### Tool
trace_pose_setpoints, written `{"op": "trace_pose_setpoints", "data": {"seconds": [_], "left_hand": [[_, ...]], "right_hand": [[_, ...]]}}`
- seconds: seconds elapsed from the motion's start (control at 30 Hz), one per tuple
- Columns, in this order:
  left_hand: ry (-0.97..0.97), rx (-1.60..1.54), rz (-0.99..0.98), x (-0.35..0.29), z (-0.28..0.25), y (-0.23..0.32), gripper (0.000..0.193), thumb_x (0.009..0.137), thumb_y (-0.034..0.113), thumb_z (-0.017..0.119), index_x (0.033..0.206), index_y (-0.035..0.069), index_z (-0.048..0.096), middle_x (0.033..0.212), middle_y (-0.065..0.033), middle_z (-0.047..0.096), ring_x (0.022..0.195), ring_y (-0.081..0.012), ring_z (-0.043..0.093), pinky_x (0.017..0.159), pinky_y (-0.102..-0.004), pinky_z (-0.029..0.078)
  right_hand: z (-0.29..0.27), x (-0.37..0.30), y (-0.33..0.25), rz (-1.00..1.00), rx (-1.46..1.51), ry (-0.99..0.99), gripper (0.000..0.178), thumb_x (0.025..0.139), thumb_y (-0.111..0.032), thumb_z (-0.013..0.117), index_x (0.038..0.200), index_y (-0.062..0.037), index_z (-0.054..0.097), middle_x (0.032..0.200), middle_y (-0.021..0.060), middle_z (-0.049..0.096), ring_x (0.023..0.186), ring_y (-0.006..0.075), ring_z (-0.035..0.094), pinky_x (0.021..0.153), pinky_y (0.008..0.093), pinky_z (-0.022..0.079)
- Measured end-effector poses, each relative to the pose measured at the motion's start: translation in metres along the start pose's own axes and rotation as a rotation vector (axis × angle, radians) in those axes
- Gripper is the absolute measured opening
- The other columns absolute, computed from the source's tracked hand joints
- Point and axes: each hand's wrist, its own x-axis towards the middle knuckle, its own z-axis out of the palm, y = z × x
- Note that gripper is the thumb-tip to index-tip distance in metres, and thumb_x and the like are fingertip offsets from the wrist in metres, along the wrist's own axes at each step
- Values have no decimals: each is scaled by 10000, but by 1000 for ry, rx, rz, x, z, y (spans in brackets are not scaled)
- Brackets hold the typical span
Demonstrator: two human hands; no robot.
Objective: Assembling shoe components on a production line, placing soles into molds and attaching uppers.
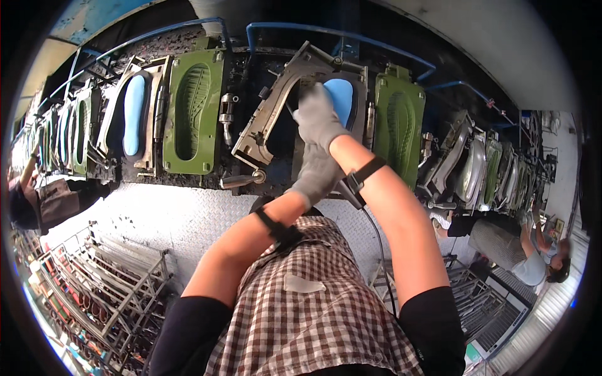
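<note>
Between the back and front edges of the long dark bench [210, 180], the right hand [318, 117], in a grey knitted glove, overlaps the left edge of the smooth blue sole-shaped form [341, 97], which lies beside the slanting bar of an angular grey-metal frame [254, 128]. Its fingers look drawn together, but blur hides whether they pinch anything. The left hand [318, 172], gloved alike, sits against the right wrist, nearer the front edge; its grip cannot be told. The step appears to be close handwork beside the form; the next move likely calls for keeping fingers clear of that bar.
</note>
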Motion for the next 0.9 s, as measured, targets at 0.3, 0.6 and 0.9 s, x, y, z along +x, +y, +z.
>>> {"op": "trace_pose_setpoints", "data": {"seconds": [0.3, 0.6, 0.9], "left_hand": [[108, 652, 102, -130, -148, -119, 525, 783, 63, 647, 1278, 234, 608, 1046, -40, 607, 985, -300, 581, 810, -439, 446], [-480, 624, 376, -87, -50, -27, 357, 890, 102, 584, 1232, 183, 647, 1145, -104, 614, 1065, -308, 567, 903, -414, 488], [-207, 62, 105, -118, -31, -34, 349, 882, 149, 682, 1208, 59, 597, 1101, -175, 664, 1055, -388, 633, 949, -461, 504]], "right_hand": [[22, -18, 28, 43, 646, 685, 109, 803, -179, 695, 899, -127, 706, 1015, 59, 698, 1094, 293, 620, 963, 471, 453], [48, -9, 31, 32, 768, 875, 156, 828, -154, 684, 978, -113, 705, 1080, 105, 697, 1073, 340, 634, 978, 450, 478], [53, 0, 34, 196, 599, 1029, 332, 950, -364, 629, 1210, -167, 693, 1336, 35, 636, 1340, 332, 494, 1154, 523, 308]]}}
